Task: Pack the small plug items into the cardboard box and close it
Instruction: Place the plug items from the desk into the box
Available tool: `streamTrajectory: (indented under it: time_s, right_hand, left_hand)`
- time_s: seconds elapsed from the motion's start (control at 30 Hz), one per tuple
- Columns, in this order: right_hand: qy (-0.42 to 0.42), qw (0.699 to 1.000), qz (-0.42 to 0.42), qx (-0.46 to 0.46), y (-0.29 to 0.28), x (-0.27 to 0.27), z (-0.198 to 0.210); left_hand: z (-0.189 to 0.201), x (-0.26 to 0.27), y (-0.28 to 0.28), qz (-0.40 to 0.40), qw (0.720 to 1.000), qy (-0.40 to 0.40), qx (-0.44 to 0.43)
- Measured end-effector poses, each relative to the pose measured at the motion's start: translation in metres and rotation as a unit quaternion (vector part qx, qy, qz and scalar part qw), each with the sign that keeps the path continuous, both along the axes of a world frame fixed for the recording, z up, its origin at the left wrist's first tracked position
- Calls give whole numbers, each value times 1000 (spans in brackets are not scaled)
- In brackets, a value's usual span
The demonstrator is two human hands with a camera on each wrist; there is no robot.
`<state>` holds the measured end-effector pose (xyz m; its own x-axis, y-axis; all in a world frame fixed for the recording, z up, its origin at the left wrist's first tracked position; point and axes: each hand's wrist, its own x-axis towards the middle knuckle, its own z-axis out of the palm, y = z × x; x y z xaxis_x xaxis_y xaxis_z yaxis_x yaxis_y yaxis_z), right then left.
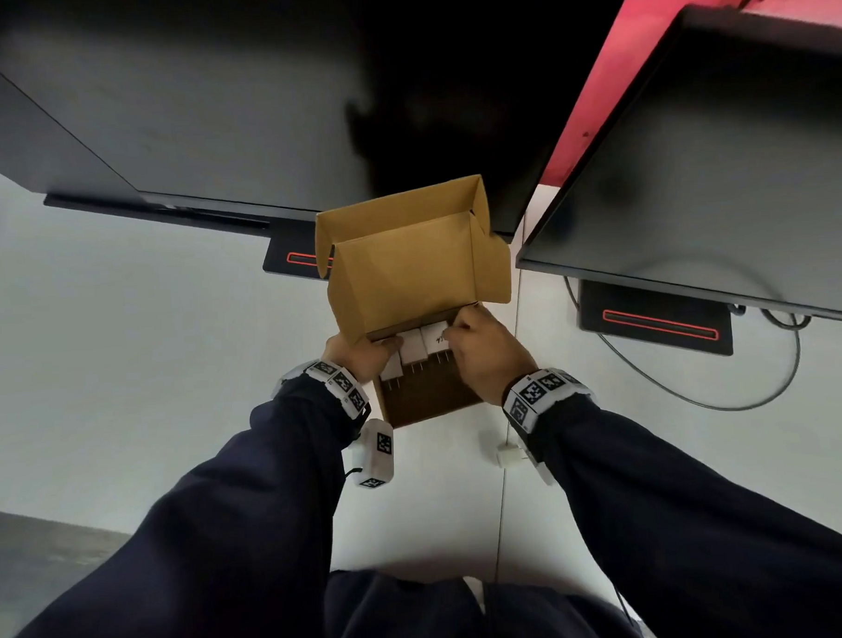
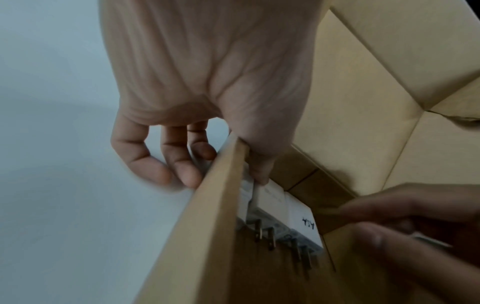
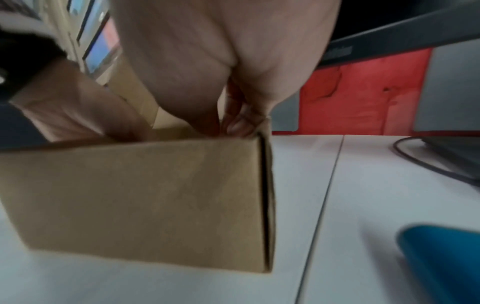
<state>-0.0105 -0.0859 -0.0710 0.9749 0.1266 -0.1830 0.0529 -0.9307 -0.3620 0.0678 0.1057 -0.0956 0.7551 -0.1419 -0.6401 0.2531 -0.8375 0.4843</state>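
The cardboard box [image 1: 407, 276] stands on the white table with its lid up. A row of white plugs [image 1: 413, 348] with metal prongs lies inside along the far end; the plugs [image 2: 298, 211] show one with black writing. My left hand [image 1: 372, 352] grips the box's left wall [image 2: 207, 226], fingers outside and thumb inside pressing on the leftmost plug. My right hand [image 1: 458, 339] reaches into the right corner and pinches the right-end plug. The right wrist view shows the box's outer side [image 3: 145, 195] with that hand's fingers [image 3: 233, 123] dipping over the rim.
Two dark monitors [image 1: 692, 162] hang over the back of the table, their stands [image 1: 650, 318] just behind and right of the box. A grey cable [image 1: 750, 391] loops at right. A small white block [image 1: 507, 457] lies by my right wrist. A blue object [image 3: 441, 257] sits near right.
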Motion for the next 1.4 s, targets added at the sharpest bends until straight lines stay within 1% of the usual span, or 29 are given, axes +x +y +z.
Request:
streamTrajectory:
  time_s: [0.1, 0.17, 0.23, 0.27, 0.37, 0.43, 0.47, 0.53, 0.57, 0.63, 0.7, 0.77, 0.83, 0.9, 0.97, 1.07, 1.17, 1.23, 1.33, 1.4]
  right_hand:
    - [-56, 994, -72, 67, -20, -18, 6]
    - [-45, 986, -146, 71, -38, -33, 5]
    - [8, 974, -221, 43, -58, -48, 2]
    - [48, 970, -239, 24, -66, -55, 1]
    - [151, 958, -241, -37, -78, -72, -2]
    - [196, 947, -246, -69, -79, -80, -6]
    - [208, 941, -257, -70, -78, -82, -9]
    - [201, 936, -285, -45, -75, -86, -13]
    - [178, 937, -300, -25, -74, -87, -13]
    - [104, 940, -322, 29, -70, -86, -7]
    - [32, 941, -318, 108, -63, -81, 4]
    - [-1, 938, -297, 178, -54, -71, 19]
    - [-18, 948, -251, 194, -42, -60, 29]
    - [-39, 968, -183, 167, -27, -49, 35]
    - [-34, 983, -126, 132, -12, -41, 36]
    - [9, 995, -94, 39, 6, -28, 28]
    - [57, 991, -91, -76, 20, -13, 24]
    - [87, 984, -94, -123, 28, -4, 21]
    - [114, 980, -107, -125, 31, 4, 17]
    - [127, 981, -81, -120, 30, 3, 13]
  left_hand:
    - [-1, -1, 1, 4, 1000, -9, -15]
    - [-1, -2, 3, 5, 1000, -8, -13]
    - [-2, -3, 6, 1, 1000, -11, -22]
    - [-2, -4, 8, -5, 1000, -12, -27]
    - [-1, -6, 10, -20, 999, -11, -29]
    - [1, -7, 10, -7, 999, -2, -38]
    - [3, -9, 11, -3, 999, 4, -46]
    - [7, -9, 14, 7, 998, 14, -68]
    - [5, -8, 17, 12, 997, 17, -78]
    - [-7, -5, 22, 19, 995, 21, -98]
    - [-9, -5, 24, 19, 993, 27, -111]
    - [-4, -6, 23, 21, 992, 32, -119]
    - [-6, -5, 24, 20, 991, 41, -122]
    - [-14, -3, 27, 21, 991, 41, -129]
    - [-9, -4, 26, 22, 990, 45, -131]
    - [5, -7, 21, 13, 993, 44, -107]
    - [12, -7, 18, 8, 995, 42, -93]
    - [14, -7, 17, 1, 995, 42, -88]
    - [17, -8, 16, 2, 997, 37, -74]
    - [14, -7, 17, 0, 997, 31, -65]
